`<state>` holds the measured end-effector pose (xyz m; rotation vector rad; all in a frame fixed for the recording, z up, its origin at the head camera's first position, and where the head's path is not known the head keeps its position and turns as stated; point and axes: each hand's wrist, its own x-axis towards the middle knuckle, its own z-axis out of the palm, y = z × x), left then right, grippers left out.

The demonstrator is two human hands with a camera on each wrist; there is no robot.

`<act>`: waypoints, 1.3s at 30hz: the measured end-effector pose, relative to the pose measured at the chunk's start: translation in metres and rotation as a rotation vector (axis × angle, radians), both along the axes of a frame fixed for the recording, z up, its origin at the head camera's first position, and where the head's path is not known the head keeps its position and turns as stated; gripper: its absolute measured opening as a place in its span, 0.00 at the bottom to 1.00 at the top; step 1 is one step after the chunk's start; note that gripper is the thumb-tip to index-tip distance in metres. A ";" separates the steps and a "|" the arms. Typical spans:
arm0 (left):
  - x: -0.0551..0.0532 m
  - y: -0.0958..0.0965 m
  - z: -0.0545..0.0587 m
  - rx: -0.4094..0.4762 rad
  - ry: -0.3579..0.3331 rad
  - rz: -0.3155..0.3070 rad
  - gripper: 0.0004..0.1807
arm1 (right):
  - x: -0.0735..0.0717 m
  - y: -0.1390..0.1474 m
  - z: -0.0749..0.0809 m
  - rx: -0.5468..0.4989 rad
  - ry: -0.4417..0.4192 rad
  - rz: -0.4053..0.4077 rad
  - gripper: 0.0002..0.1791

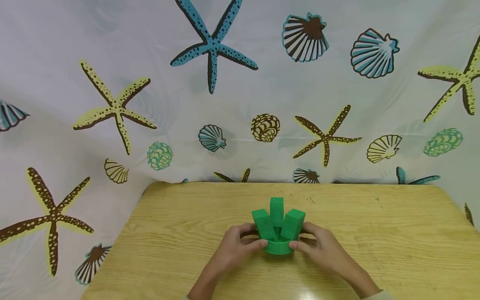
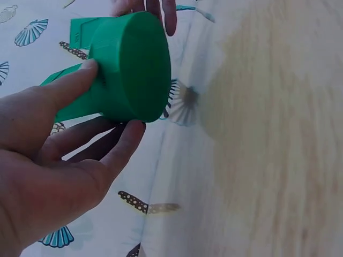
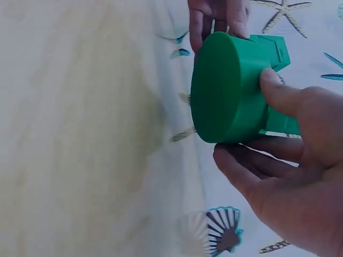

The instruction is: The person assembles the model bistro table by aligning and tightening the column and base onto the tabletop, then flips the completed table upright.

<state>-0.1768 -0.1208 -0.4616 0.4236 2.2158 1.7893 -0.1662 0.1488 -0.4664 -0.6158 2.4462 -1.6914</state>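
Note:
A green plastic piece has a short round base and three box-shaped blocks that rise and lean outward from it. My left hand grips its left side, thumb on the front of the base and fingers behind. From the other side my right hand holds it the same way. Both wrist views show the smooth, flat underside of the base, raised clear of the table. In the right wrist view, the right thumb presses on the side of the base.
Below the piece lies a light wooden table with visible grain. White cloth printed with starfish and shells hangs behind the table and along its sides.

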 end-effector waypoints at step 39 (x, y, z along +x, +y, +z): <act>0.015 0.024 0.021 0.109 0.229 0.225 0.21 | 0.015 -0.011 0.018 -0.189 0.256 -0.271 0.23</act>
